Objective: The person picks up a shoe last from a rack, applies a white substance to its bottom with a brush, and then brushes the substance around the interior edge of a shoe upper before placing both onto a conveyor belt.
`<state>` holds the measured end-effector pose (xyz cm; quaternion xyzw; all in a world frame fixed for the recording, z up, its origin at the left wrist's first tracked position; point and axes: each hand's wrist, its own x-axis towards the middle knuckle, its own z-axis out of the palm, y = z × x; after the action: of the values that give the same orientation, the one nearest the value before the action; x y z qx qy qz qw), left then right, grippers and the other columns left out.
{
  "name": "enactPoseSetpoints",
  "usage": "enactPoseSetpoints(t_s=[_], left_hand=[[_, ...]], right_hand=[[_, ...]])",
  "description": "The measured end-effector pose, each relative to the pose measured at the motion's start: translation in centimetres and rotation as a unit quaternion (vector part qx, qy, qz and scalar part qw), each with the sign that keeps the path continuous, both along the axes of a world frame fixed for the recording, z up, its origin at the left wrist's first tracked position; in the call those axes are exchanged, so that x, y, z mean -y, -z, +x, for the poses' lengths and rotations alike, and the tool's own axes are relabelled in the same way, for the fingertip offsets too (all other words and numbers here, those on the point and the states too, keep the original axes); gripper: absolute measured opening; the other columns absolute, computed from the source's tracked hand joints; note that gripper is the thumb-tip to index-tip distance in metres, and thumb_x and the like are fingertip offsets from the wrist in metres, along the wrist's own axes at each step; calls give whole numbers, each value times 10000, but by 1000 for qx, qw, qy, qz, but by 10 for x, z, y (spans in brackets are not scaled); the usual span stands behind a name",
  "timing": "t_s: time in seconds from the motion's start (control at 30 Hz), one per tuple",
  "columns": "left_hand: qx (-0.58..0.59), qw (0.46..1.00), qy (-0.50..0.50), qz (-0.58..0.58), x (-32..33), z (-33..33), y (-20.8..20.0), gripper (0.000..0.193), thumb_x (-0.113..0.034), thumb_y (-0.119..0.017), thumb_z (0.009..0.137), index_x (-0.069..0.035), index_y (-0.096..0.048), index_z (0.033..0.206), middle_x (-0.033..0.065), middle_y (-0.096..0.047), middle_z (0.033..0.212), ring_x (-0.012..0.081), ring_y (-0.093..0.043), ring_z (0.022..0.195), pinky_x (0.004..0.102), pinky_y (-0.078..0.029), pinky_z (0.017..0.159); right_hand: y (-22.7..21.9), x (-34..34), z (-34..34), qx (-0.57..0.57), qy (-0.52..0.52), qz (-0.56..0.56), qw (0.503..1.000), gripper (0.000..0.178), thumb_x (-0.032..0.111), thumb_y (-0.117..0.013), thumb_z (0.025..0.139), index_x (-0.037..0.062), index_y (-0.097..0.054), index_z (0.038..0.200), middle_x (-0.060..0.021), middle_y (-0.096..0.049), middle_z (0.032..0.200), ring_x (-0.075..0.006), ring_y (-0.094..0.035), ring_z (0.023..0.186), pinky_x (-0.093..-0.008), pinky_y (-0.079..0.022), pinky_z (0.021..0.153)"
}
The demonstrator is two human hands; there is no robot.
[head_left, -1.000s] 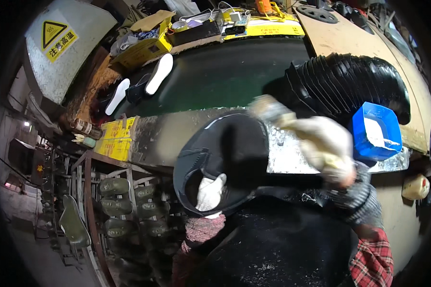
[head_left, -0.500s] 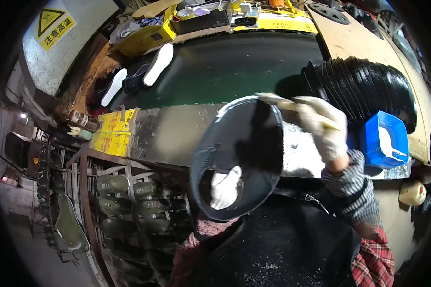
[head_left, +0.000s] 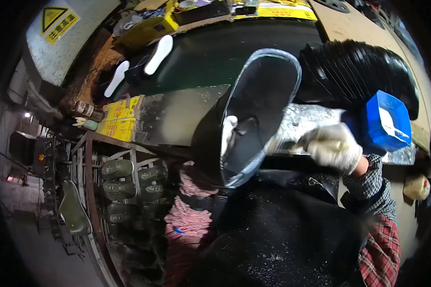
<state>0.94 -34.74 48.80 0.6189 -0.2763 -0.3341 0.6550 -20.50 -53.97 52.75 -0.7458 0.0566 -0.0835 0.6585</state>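
Note:
A black, sole-shaped shoe piece (head_left: 266, 91) with a raised rim is held up before me, its long side tilted away to the right. A wet, whitish band runs along its rim. My left hand (head_left: 228, 131), in a white glove, grips it at the left edge; a few fingers show on its inner face, the rest is hidden behind it. In my gloved right hand (head_left: 335, 147) is a brush (head_left: 277, 145), its bristles beside the piece's lower right rim; whether they touch it I cannot tell.
A blue tub (head_left: 389, 122) with white stuff inside stands at right, near a stack of black soles (head_left: 361, 79). Beyond lies a dark belt (head_left: 201, 62) with white-soled shoes (head_left: 159, 55). A rack of olive-green shoe pieces (head_left: 117, 186) stands at lower left.
The shoe piece has swung up and to the right, showing its full length. My right hand with the brush has come down from the far rim to the lower right rim.

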Motion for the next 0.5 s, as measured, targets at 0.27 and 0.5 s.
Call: enactPoseSetpoints(t_s=[0.27,0.5], left_hand=[[732,673,4,107,-30,-5,18,363,-193,-618,904,67,-579,1153,144,-627,832,269,-609,769,393,-429,585],[655,723,-32,218,-45,-11,48,402,-206,-642,883,53,-566,1182,142,-629,896,275,-612,819,388,-461,630]], right_hand=[[21,14,-21,-4,162,-52,985,157,151,-661,894,19,-686,977,-66,-690,829,-138,-650,738,-246,-519,644],[34,45,8,203,207,12,957,369,196,-654,917,-48,-592,1187,-111,-654,883,-94,-621,676,-173,-493,580]])
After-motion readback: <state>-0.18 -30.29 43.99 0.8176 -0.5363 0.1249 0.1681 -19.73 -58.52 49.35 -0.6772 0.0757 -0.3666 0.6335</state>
